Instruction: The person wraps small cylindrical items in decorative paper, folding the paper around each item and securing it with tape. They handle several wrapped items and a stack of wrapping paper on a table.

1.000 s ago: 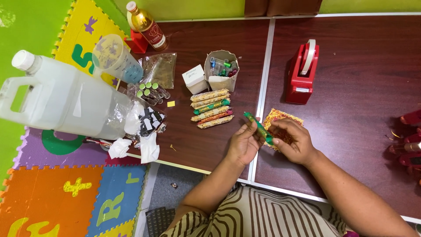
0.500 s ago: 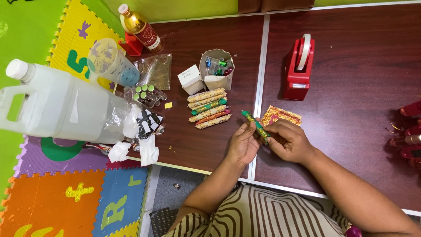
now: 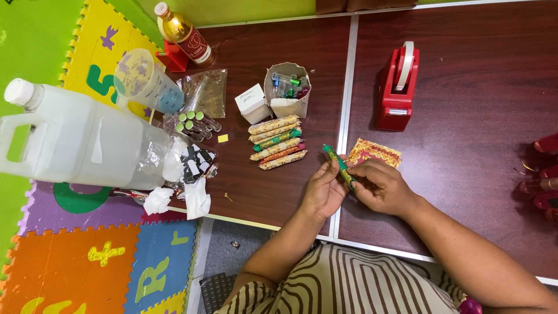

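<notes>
Both of my hands hold one thin green patterned tube (image 3: 336, 160) over the dark brown table (image 3: 465, 104). My left hand (image 3: 321, 192) pinches it from the left and my right hand (image 3: 379, 187) grips its lower end. Just behind my right hand lies a flat stack of red and gold patterned paper (image 3: 375, 151). To the left of the tube, several wrapped tubes (image 3: 276, 141) in gold, green and orange lie side by side.
A red tape dispenser (image 3: 397, 87) stands at the back. A paper cup of small vials (image 3: 288, 88) and a small white box (image 3: 253, 103) sit behind the wrapped tubes. A large white jug (image 3: 75, 139), a measuring cup (image 3: 142, 81), an amber bottle (image 3: 183, 34) and green-capped vials (image 3: 195, 123) crowd the left.
My hands have stayed in nearly the same spot with the green tube, turning it slightly between the fingers. Nothing else on the table has shifted.
</notes>
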